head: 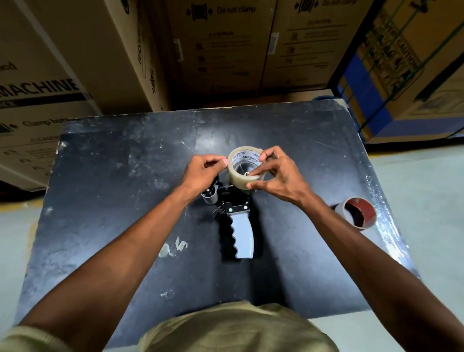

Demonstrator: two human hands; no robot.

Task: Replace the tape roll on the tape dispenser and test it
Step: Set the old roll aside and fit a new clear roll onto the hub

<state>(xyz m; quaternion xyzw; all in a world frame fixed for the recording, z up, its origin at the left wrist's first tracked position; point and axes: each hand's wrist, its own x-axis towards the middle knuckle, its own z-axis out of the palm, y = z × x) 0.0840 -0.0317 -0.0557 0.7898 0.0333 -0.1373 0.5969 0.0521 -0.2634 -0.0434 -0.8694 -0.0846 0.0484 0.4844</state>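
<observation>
A tape dispenser [240,231] with a grey ribbed handle and black frame lies flat on the black table [109,191]. A clear tape roll [239,176] with a printed white core sits over the dispenser's hub. My right hand [276,177] grips the roll, fingers on its top rim and thumb on its near side. My left hand [204,173] pinches at the roll's left edge with thumb and forefinger, above the dispenser's front roller; whether it holds a loose tape end I cannot tell.
An emptied tape core [357,212], dark red inside, lies near the table's right edge. Large cardboard washing machine boxes [219,37] stand close behind and left of the table. Pale floor [437,197] shows on both sides.
</observation>
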